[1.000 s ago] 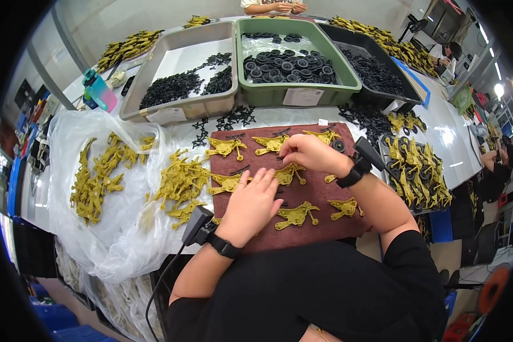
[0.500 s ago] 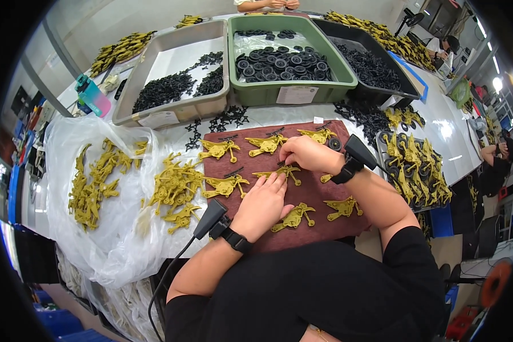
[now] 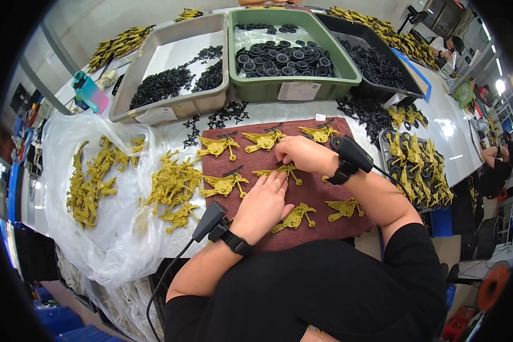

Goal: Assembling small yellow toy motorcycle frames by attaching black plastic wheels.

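Observation:
My left hand [image 3: 266,200] lies flat, fingers stretched out, its fingertips resting against a yellow plastic toy part [image 3: 291,174] in the middle of the brown cloth [image 3: 251,221]. Above the same part, my right hand [image 3: 306,155] is closed in a pinch with the fingertips pointing down; what it grips is mostly hidden, only a dark bit showing. Several similar yellow parts lie around in rows, such as one at the far left [image 3: 218,146] and one near my left hand [image 3: 225,184]. Thin black pieces [image 3: 232,171] sit at the upper edges of several.
Behind the cloth stand a beige bin [image 3: 171,105], a green bin [image 3: 293,85] of black wheels and a black bin [image 3: 407,91] of small black parts. Loose yellow parts [image 3: 174,179] and a clear plastic bag [image 3: 119,251] lie left. A loaded tray [image 3: 416,171] stands right.
My right hand has shifted very slightly left over the yellow part, still pinched. My left hand stays in place. Across the table, another person's hands have mostly left the view.

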Demonstrator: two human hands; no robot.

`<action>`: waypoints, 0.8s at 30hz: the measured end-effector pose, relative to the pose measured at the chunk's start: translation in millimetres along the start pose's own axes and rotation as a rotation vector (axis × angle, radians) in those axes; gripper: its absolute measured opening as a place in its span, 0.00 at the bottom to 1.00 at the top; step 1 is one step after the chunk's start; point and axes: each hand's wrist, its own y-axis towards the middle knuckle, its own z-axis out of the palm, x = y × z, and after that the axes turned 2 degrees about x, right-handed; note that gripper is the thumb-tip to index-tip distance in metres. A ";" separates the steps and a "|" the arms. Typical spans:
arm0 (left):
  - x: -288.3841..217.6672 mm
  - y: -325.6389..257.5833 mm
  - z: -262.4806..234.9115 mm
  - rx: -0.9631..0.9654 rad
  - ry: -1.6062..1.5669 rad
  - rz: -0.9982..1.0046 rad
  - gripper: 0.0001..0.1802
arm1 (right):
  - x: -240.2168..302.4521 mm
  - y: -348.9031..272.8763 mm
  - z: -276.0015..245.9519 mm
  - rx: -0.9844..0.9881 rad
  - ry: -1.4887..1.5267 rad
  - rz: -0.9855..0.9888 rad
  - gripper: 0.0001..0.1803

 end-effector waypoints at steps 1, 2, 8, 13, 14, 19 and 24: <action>-0.4 0.6 -1.0 0.002 -0.002 0.002 0.29 | 3.4 0.4 -2.7 0.015 0.005 0.007 0.09; -1.0 1.6 -3.4 0.013 -0.004 -0.001 0.29 | 5.1 0.8 -4.0 0.029 0.010 0.014 0.10; 0.1 2.4 -1.6 0.009 -0.001 0.005 0.28 | -1.2 2.6 -1.7 0.036 -0.007 0.014 0.10; 5.5 2.1 1.3 -0.006 -0.025 0.011 0.27 | -1.4 -13.9 -0.2 -0.026 -0.030 -0.034 0.12; 8.6 1.8 2.4 -0.018 -0.039 0.033 0.25 | 0.8 -18.8 1.3 -0.100 0.029 -0.009 0.13; 18.2 4.2 0.9 -0.016 -0.061 0.074 0.22 | -1.3 -36.1 1.7 -0.345 0.057 0.064 0.14; 31.4 3.8 -9.4 0.049 -0.119 0.093 0.20 | 26.1 -46.5 0.1 -0.301 0.049 -0.028 0.06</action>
